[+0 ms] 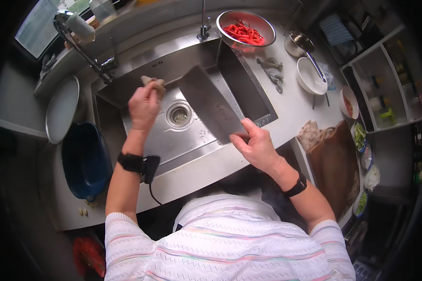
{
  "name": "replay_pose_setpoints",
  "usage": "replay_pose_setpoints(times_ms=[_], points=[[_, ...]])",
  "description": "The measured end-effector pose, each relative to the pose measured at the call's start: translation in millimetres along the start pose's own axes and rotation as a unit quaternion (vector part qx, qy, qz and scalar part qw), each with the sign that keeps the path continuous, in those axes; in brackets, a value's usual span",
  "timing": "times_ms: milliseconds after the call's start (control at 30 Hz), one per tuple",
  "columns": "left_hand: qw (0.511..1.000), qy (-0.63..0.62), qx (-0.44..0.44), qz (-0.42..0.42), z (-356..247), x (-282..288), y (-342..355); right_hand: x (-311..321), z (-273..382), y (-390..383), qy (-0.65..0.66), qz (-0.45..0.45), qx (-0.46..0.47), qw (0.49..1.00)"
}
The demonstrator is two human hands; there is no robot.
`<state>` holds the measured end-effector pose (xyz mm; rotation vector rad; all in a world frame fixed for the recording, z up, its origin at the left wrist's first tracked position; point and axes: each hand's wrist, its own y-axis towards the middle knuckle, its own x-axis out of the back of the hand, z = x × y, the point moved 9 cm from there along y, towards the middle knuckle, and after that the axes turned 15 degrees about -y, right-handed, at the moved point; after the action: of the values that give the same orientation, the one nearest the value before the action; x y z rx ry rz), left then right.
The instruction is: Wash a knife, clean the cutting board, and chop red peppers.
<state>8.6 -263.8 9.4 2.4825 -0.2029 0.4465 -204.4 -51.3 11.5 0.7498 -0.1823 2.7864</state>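
Observation:
In the head view my left hand (143, 105) is closed round a beige crumpled cloth (155, 82) above the sink's left side. My right hand (255, 147) grips the near end of a broad, dark metal cleaver blade (206, 100), with thumb and fingers at its edge. The blade is tilted over the right part of the stainless sink (145, 156), reaching toward its far side. Left of the blade, the round drain (178, 114) shows in the sink floor.
A blue basin (82, 157), white platter (61, 107) and faucet (103, 68) are left. Behind right stand red peppers in a steel bowl (244, 33), a grey rag (273, 75), pot (293, 47) and white bowl (309, 79). A brown board (330, 168) and small dishes (360, 203) line the right.

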Motion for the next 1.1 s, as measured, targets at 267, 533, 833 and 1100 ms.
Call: replay_pose_setpoints(times_ms=[267,533,833,1100], points=[[0.919,-0.324,0.173,0.147,-39.1,-32.5,-4.9,6.3,45.2,21.6,-0.461,-0.071,0.225,0.855],[0.898,0.178,0.067,0.397,-59.5,-109.2,-36.6,22.1,24.6,26.2,-0.53,-0.077,0.237,0.81],[0.815,-0.322,0.356,0.324,1.6,-100.0,-17.2,163.8,-68.5,-66.6,-0.235,-0.181,-0.05,0.954],[0.932,-0.101,0.009,0.347,-158.8,-203.6,69.4,225.7,-145.3,-174.8,0.093,-0.159,-0.297,0.937]])
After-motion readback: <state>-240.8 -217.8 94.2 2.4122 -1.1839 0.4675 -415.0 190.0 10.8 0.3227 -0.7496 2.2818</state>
